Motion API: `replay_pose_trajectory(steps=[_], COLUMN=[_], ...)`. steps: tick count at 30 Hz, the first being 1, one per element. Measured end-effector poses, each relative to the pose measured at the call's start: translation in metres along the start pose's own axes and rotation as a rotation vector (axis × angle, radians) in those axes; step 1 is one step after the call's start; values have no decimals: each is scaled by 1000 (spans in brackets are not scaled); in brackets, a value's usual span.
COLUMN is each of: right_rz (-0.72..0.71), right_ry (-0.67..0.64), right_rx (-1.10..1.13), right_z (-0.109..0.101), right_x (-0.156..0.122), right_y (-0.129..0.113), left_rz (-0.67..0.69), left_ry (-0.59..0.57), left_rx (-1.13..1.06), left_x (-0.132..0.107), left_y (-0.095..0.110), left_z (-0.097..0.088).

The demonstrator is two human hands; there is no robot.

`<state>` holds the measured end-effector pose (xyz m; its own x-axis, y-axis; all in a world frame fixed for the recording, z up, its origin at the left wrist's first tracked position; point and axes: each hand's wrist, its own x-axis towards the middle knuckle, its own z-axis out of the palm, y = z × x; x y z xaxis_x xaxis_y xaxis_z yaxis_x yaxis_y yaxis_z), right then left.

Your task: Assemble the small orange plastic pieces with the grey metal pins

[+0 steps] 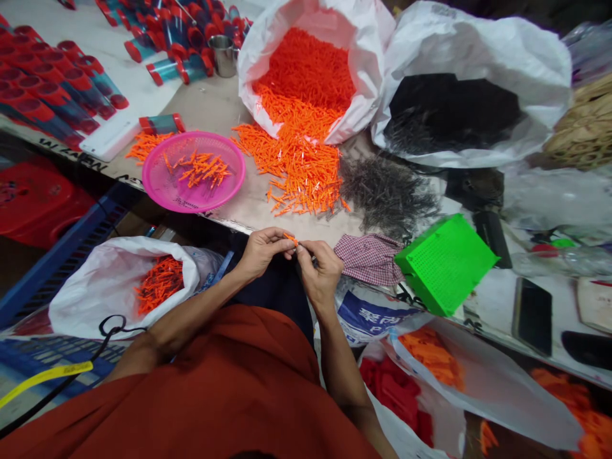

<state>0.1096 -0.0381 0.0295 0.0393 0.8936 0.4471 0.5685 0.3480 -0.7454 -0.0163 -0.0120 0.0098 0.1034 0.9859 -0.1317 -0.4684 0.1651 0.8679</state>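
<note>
In front of my body, at the table's near edge, my hands meet fingertip to fingertip. My left hand (266,252) is closed in a pinch on a small orange plastic piece (289,239). Against its other end, my right hand (321,268) is pinched too; something small and dark shows between those fingers, too small to name. Beyond the hands lies a heap of similar orange pieces (306,172), spilling from a white sack (373,38). Beside it is a pile of thin dark grey pieces (389,194). A pink basket (153,175) on the left holds orange pieces with thin dark stems.
A second white sack (540,83) holds dark pieces. On the right are a green perforated box (449,264), a checked cloth (368,258) and a phone (533,315). Red-capped tubes (57,83) and a metal cup (222,56) stand back left. A white bag (90,293) sits below.
</note>
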Motion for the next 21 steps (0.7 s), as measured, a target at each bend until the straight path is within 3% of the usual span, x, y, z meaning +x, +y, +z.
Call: replay_pose_trajectory(steps=[21], right_rz=[-10], right_ry=[-5], right_rx=[13], right_z=[1], right_x=[0], right_y=[1], left_rz=[-14], left_ry=[-12], left_rx=[18], left_x=[0], left_y=[0], left_z=[0])
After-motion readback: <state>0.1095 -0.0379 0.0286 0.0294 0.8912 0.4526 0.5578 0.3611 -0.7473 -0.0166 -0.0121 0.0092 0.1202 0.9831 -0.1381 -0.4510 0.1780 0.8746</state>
